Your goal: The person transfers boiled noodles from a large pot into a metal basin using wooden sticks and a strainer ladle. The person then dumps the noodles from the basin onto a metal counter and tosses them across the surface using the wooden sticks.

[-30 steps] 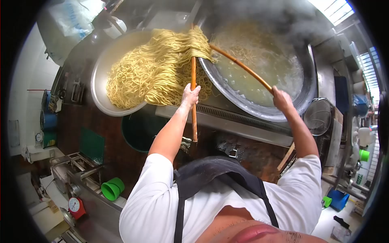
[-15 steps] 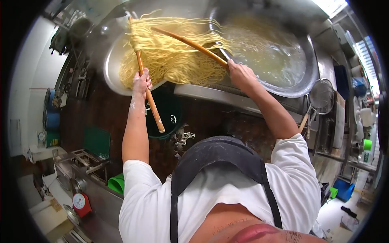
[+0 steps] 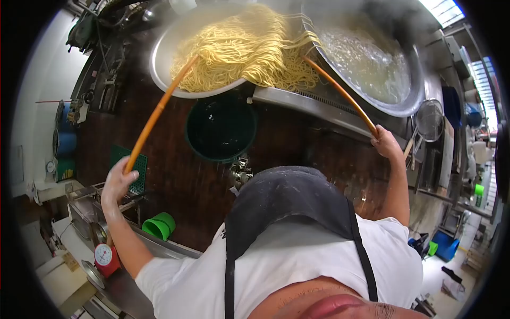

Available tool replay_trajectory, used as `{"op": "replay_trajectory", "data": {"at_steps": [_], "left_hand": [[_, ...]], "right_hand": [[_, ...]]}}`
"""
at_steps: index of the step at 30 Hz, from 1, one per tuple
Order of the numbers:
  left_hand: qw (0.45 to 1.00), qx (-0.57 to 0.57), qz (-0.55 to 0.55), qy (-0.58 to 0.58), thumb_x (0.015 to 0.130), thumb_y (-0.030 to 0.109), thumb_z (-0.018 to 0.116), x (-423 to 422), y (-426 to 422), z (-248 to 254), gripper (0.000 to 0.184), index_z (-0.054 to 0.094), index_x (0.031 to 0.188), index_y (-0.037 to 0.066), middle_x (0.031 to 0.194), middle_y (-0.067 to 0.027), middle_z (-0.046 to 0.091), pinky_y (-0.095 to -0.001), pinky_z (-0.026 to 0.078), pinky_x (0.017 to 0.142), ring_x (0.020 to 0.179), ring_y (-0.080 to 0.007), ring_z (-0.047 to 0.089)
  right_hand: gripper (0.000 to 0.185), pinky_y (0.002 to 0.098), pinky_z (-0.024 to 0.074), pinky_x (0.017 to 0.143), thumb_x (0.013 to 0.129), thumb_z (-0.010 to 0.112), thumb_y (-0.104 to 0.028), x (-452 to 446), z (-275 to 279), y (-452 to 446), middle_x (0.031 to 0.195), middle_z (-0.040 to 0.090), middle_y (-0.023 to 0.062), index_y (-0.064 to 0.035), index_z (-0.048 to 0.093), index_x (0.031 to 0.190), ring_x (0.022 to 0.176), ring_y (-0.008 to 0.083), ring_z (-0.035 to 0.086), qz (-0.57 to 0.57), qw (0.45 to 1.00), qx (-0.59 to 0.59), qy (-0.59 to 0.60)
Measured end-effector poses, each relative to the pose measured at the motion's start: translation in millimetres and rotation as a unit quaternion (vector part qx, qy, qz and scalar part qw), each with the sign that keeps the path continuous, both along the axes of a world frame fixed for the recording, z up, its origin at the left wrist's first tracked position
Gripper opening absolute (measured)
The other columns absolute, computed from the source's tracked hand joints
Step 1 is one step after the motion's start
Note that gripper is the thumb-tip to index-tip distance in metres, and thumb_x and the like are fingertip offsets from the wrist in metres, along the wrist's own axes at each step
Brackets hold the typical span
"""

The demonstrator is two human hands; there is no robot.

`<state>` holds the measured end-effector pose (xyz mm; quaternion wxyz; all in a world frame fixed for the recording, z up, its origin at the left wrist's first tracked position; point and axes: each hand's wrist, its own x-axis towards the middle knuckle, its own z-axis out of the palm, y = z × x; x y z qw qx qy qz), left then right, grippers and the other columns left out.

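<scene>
2 hands [image 3: 118,181] [image 3: 387,142] curl around 2 wooden sticks [image 3: 159,111] [image 3: 342,91] near noodles [image 3: 239,48]

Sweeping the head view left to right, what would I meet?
Bare left hand, bright green plastic bucket, round dark green tub, wide grey metal pot of bubbling liquid, round wire-mesh strainer.

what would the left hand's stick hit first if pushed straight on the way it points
Probably the noodles in the large bowl: the wooden stick in the left hand overlaps them at its tip, though depth is unclear.
</scene>
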<state>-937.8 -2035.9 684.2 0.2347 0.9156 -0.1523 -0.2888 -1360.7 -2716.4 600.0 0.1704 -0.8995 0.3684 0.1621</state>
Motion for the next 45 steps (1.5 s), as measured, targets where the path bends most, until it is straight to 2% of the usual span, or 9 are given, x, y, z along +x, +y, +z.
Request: {"op": "replay_trajectory", "data": {"at_steps": [3, 11, 15, 20, 25, 30, 33, 37, 45], "left_hand": [[0.991, 0.091, -0.053, 0.08, 0.081, 0.017, 0.073, -46.4, -10.5, 11.2, 0.053, 0.056, 0.128, -0.001, 0.11, -0.0119, 0.066, -0.035, 0.048, 0.092, 0.102, -0.0224, 0.062], [0.989, -0.083, -0.121, 0.0, 0.086, 0.022, 0.07, -97.8, -118.7, -173.2, 0.05, 0.053, 0.131, 0.007, 0.087, -0.0245, 0.066, -0.045, 0.052, 0.071, 0.083, -0.0419, 0.067], [0.988, -0.116, -0.099, -0.026, 0.087, 0.024, 0.067, -98.4, -220.2, -245.9, 0.046, 0.054, 0.126, 0.004, 0.099, -0.0276, 0.067, -0.049, 0.052, 0.081, 0.097, -0.044, 0.065], [0.985, -0.16, -0.054, -0.022, 0.087, 0.026, 0.066, -89.7, -323.9, -278.5, 0.039, 0.055, 0.117, 0.004, 0.098, -0.0288, 0.066, -0.0513, 0.052, 0.082, 0.096, -0.0464, 0.064], [0.975, -0.221, -0.016, 0.028, 0.087, 0.026, 0.067, -72.0, -359.8, -262.4, 0.041, 0.057, 0.117, 0.0, 0.096, -0.0223, 0.066, -0.044, 0.051, 0.077, 0.089, -0.0375, 0.064], [0.9, -0.376, 0.114, 0.188, 0.092, 0.02, 0.066, -48.8, -357.5, -177.7, 0.021, 0.053, 0.1, 0.006, 0.067, -0.0003, 0.049, -0.0267, 0.04, 0.038, 0.044, -0.0094, 0.046], [0.874, -0.392, 0.166, 0.236, 0.094, 0.021, 0.064, -14.7, -327.6, -192.3, 0.018, 0.05, 0.095, 0.01, 0.06, 0.0061, 0.039, -0.023, 0.034, 0.034, 0.04, -0.0047, 0.038], [0.954, -0.206, 0.123, 0.18, 0.094, 0.02, 0.062, -4.0, -245.6, -159.3, 0.016, 0.051, 0.097, 0.01, 0.059, 0.0058, 0.038, -0.0231, 0.033, 0.034, 0.04, -0.0045, 0.037], [0.934, -0.204, 0.16, 0.245, 0.099, 0.021, 0.06, -15.0, -241.0, -131.1, 0.015, 0.049, 0.096, 0.011, 0.064, 0.0041, 0.041, -0.023, 0.034, 0.036, 0.041, -0.0047, 0.037]], "right_hand": [[0.028, 0.0462, 0.0498, 0.064, 0.088, 0.064, -0.016, -25.1, 3.8, 22.5, 0.086, 0.065, 0.0238, -0.0036, 0.053, 0.11, 0.073, 0.0382, 0.064, -0.03, 0.997, 0.053, 0.053], [0.026, 0.0339, 0.0397, 0.047, 0.093, 0.064, -0.021, 6.8, -109.2, 91.5, 0.073, 0.051, 0.0054, -0.0057, 0.051, 0.11, 0.057, 0.015, 0.046, -0.112, 0.975, 0.191, -0.033], [0.028, 0.0394, 0.0469, 0.056, 0.086, 0.068, -0.022, 55.8, -177.1, 104.8, 0.071, 0.055, 0.012, -0.0035, 0.054, 0.102, 0.067, 0.0246, 0.058, -0.131, 0.959, 0.222, -0.117], [0.017, 0.0326, 0.04, 0.04, 0.086, 0.066, -0.018, 116.9, -188.8, 122.6, 0.062, 0.049, 0.0006, -0.0076, 0.052, 0.088, 0.045, 0.0135, 0.048, -0.203, 0.918, 0.283, -0.189], [0.017, 0.0346, 0.0434, 0.04, 0.085, 0.061, -0.016, 154.0, -131.8, 131.2, 0.062, 0.052, 0.0051, -0.004, 0.051, 0.092, 0.046, 0.0186, 0.054, -0.194, 0.899, 0.302, -0.253], [0.027, 0.0539, 0.0479, 0.084, 0.086, 0.056, -0.016, 188.3, -80.3, 128.1, 0.091, 0.064, 0.0321, 0.0026, 0.049, 0.105, 0.095, 0.0515, 0.06, -0.022, 0.954, 0.141, -0.262], [0.022, 0.0548, 0.0478, 0.083, 0.089, 0.052, -0.014, 186.1, -64.4, 97.1, 0.093, 0.065, 0.0294, -0.0048, 0.05, 0.109, 0.097, 0.0475, 0.062, -0.027, 0.991, 0.065, -0.113], [0.024, 0.0535, 0.0478, 0.08, 0.086, 0.057, -0.012, 106.1, -32.1, 53.0, 0.093, 0.064, 0.0277, -0.0035, 0.05, 0.108, 0.093, 0.0467, 0.062, 0.048, 0.995, 0.047, -0.069], [0.024, 0.0441, 0.0473, 0.076, 0.08, 0.059, -0.011, 44.2, -41.7, 25.0, 0.084, 0.061, 0.0226, -0.0012, 0.053, 0.102, 0.082, 0.0373, 0.06, -0.083, 0.969, 0.217, -0.082]]}}
